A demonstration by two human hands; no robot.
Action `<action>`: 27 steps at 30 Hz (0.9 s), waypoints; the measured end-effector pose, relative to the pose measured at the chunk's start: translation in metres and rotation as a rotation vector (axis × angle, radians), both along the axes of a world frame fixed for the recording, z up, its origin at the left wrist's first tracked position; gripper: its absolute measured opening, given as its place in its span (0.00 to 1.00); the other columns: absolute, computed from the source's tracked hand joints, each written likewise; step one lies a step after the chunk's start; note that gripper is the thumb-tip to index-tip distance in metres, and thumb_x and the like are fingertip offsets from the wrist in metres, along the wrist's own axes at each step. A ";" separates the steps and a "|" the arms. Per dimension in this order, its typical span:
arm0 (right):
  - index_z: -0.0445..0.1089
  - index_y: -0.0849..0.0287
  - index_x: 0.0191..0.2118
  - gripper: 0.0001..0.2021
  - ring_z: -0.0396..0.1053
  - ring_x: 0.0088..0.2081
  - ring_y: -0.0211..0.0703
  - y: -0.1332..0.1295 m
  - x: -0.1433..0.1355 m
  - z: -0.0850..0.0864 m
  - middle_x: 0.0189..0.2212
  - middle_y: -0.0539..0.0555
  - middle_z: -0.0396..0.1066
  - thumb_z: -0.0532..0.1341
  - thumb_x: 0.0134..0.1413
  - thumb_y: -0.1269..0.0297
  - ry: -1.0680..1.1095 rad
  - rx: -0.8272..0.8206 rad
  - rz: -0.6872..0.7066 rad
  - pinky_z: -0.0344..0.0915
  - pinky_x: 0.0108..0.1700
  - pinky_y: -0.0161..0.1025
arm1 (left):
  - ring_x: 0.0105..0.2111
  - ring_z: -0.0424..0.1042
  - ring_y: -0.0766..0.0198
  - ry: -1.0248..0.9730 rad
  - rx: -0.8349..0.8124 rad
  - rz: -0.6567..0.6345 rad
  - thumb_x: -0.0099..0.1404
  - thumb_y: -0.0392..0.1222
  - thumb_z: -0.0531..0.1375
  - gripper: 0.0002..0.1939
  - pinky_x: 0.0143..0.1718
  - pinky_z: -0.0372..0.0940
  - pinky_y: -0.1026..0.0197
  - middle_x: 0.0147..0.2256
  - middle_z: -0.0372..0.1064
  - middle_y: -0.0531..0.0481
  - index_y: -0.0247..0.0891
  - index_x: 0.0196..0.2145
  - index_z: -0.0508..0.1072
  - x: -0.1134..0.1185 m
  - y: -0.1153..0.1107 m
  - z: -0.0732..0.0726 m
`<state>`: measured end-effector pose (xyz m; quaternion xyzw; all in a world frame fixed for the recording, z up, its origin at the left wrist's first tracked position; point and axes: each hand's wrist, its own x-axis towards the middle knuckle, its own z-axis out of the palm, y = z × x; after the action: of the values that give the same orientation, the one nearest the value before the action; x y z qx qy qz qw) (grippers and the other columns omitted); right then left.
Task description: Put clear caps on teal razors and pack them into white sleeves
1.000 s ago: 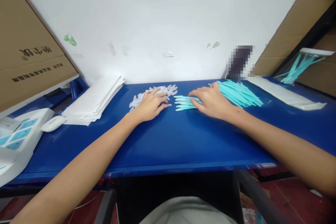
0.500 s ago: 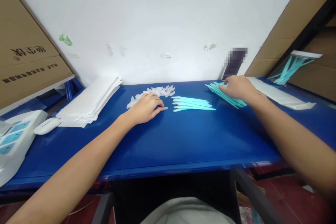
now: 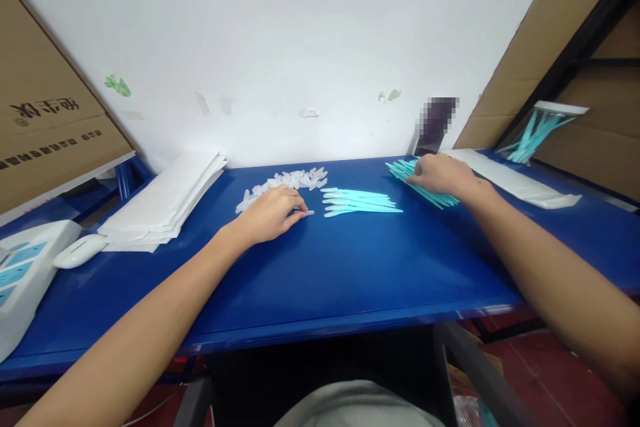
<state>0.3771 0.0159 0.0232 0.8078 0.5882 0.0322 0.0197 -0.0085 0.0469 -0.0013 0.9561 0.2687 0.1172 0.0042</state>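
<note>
My left hand [image 3: 274, 213] is closed, a small translucent white piece [image 3: 310, 213] pinched between thumb and fingers low over the table. Behind it spreads a pile of similar translucent pieces [image 3: 295, 180]. Several turquoise sticks [image 3: 360, 201] lie side by side at the middle, their wider ends toward my left hand and their thin ends to the right. On the right, my right hand [image 3: 443, 175] rests over a heap of turquoise sticks [image 3: 401, 171]. Its fingertips are down among the sticks, and whether they grip one is hidden.
White envelopes [image 3: 165, 203] are stacked at the left, near a white mouse [image 3: 80, 251] and a white power strip [image 3: 30, 280]. A phone [image 3: 434, 130] leans on the wall. A white packet [image 3: 515, 177] and a bag of sticks [image 3: 537, 133] are at the right.
The view has shifted slightly, moving the table items a little leftward in the picture. Both hands keep nearly the same places, the left at its small piece and the right at the stick heap.
</note>
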 end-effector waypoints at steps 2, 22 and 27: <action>0.78 0.59 0.42 0.15 0.75 0.46 0.62 -0.002 -0.001 0.001 0.44 0.66 0.77 0.62 0.60 0.53 -0.016 0.013 0.001 0.66 0.42 0.48 | 0.45 0.72 0.51 0.000 0.000 0.001 0.74 0.42 0.55 0.13 0.49 0.65 0.51 0.43 0.77 0.42 0.36 0.42 0.79 0.000 0.000 0.000; 0.75 0.59 0.35 0.16 0.68 0.25 0.43 -0.035 -0.092 -0.003 0.22 0.51 0.74 0.55 0.65 0.54 0.315 0.449 0.623 0.58 0.47 0.48 | 0.37 0.76 0.59 -0.063 -0.144 0.005 0.70 0.45 0.63 0.10 0.39 0.66 0.60 0.39 0.80 0.48 0.38 0.42 0.81 -0.002 -0.006 0.010; 0.76 0.59 0.36 0.14 0.68 0.23 0.42 -0.048 -0.109 -0.005 0.22 0.50 0.73 0.57 0.64 0.56 0.481 0.334 0.731 0.59 0.32 0.40 | 0.34 0.76 0.62 -0.087 -0.246 -0.042 0.67 0.48 0.66 0.11 0.37 0.67 0.62 0.37 0.81 0.49 0.39 0.41 0.83 0.001 -0.013 0.012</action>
<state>0.2680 -0.0318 0.0178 0.5243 0.8088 -0.0567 -0.2602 -0.0077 0.0336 0.0105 0.9478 0.2606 0.1246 0.1353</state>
